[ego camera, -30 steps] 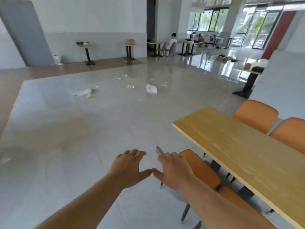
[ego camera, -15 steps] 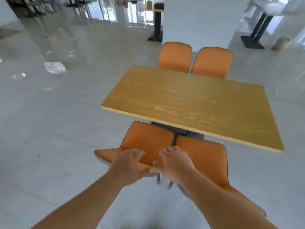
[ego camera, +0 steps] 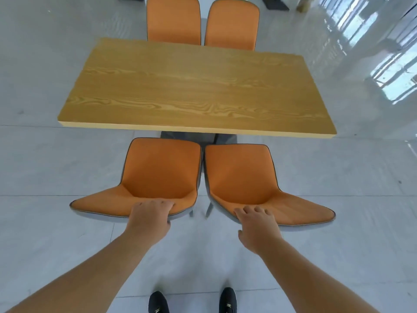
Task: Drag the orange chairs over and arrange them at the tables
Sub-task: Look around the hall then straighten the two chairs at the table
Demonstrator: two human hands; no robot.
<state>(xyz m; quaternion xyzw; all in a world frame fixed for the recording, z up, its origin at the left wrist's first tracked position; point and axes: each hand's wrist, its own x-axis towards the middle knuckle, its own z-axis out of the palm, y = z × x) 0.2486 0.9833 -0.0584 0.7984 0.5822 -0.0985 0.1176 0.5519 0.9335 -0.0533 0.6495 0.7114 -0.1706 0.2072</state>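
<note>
Left hand [ego camera: 150, 214] grips the left chair [ego camera: 158, 177] backrest top; right hand [ego camera: 257, 222] grips the right chair [ego camera: 243, 177], both facing the table [ego camera: 191, 86].

— How many orange chairs do you count?
— Four: a near left chair [ego camera: 158, 175], a near right chair [ego camera: 243, 177], a far left chair [ego camera: 173, 19] and a far right chair [ego camera: 232, 23].
— And benches?
— One wooden bench [ego camera: 191, 86] in full view.
— Hands?
— Two: the left hand [ego camera: 150, 214] and the right hand [ego camera: 257, 222]. Also two black shoes, the left shoe [ego camera: 158, 302] and the right shoe [ego camera: 228, 300].
</note>
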